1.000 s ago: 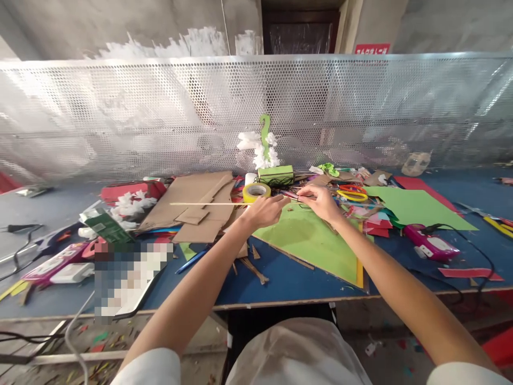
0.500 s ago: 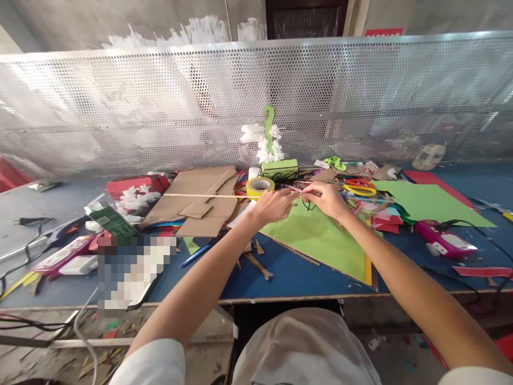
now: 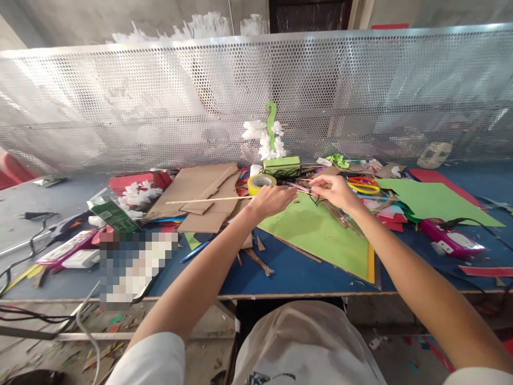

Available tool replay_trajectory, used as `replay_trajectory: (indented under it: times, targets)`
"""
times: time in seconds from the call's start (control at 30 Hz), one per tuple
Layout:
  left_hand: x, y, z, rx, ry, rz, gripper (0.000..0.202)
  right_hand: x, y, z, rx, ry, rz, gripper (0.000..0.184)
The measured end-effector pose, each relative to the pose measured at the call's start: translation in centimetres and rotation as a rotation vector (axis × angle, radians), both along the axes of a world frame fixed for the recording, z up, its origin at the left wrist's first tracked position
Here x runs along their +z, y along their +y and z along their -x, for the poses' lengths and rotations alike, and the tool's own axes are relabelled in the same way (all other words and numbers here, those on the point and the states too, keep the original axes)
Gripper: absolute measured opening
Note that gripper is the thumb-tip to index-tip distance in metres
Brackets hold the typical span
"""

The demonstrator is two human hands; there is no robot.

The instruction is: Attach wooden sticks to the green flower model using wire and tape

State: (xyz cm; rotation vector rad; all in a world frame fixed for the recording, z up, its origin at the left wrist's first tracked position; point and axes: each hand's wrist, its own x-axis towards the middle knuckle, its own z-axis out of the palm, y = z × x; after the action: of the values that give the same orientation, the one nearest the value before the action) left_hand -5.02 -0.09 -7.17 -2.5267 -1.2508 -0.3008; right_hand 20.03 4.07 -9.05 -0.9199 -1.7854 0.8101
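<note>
My left hand [image 3: 274,202] is closed around a long thin pale stick [image 3: 210,200], which points out to the left across the brown cardboard [image 3: 200,184]. Close by on the right, my right hand [image 3: 332,191] pinches with thumb and fingertips; what lies in the pinch is too small to make out. Between the two hands shows a narrow pinkish strip [image 3: 301,187]. A thin black cord [image 3: 315,200] loops beneath the right fingertips. Under both hands lies a light green sheet [image 3: 320,235]. A roll of yellow tape [image 3: 260,183] stands just behind my left hand.
A green hook-shaped piece with white flowers [image 3: 271,133] stands by the perforated metal screen [image 3: 180,107]. Yellow-handled scissors [image 3: 364,187], a blue pen [image 3: 195,251] and magenta power strips [image 3: 451,238] lie about. A green box [image 3: 116,214] leans at left.
My right hand has moved slightly right, widening the gap between the hands. The left hand still grips the stick, whose far end now sits lower. The view has shifted a little.
</note>
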Motion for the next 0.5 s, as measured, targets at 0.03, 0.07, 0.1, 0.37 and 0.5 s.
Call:
replay_trajectory:
  times: [0.03,0.07,0.1,0.37,0.5]
  targets:
    - [0.0,0.1,0.0,-0.015,0.019,0.014,0.042,0.1,0.0,-0.1,-0.019,0.032,0.015,0.035]
    - [-0.1,0.2,0.0,-0.032,0.036,0.025,0.040,0.1,0.0,-0.2,-0.031,0.070,0.028,0.036]
    - [-0.2,0.2,0.0,-0.051,0.051,0.032,0.040,0.1,0.0,-0.3,-0.036,0.110,0.040,0.037]
    - [-0.2,-0.9,-1.5,-0.072,0.066,0.055,0.045,0.0,-0.9,1.6,0.053,0.250,0.104,0.036]
    - [0.1,-1.4,-2.3,-0.058,0.039,0.043,0.044,-0.1,-1.5,2.5,0.079,0.155,0.049,0.034]
